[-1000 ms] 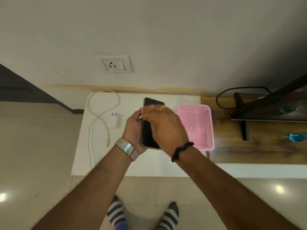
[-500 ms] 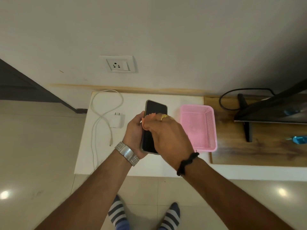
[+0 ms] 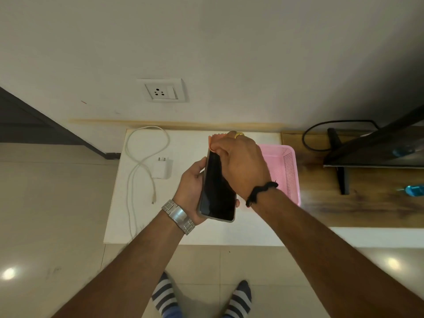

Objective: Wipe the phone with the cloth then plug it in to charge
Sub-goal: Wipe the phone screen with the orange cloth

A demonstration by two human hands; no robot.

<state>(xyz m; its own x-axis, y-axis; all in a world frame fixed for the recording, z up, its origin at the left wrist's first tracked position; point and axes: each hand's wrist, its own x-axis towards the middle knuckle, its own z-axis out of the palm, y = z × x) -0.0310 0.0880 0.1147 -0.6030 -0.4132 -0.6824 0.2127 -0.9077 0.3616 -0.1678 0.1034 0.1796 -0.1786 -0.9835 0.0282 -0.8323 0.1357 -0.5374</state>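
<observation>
My left hand (image 3: 191, 183) grips a dark-screened phone (image 3: 216, 191) from underneath, holding it above the white table (image 3: 142, 226). My right hand (image 3: 241, 161) presses a small pink cloth (image 3: 214, 140) against the phone's far end; most of the cloth is hidden under the fingers. A white charger brick (image 3: 163, 168) lies on the table to the left, with its white cable (image 3: 142, 161) looped beside it. A white wall socket (image 3: 161, 91) sits on the wall above the table.
A pink plastic basket (image 3: 288, 171) stands on the table right of my hands. A wooden surface (image 3: 344, 203) further right carries a dark monitor (image 3: 378, 148) with a black cable. Tiled floor and my striped socks are below.
My right hand with the cloth has slid from the middle of the screen up to the phone's far end, uncovering most of the screen. The left hand keeps its hold.
</observation>
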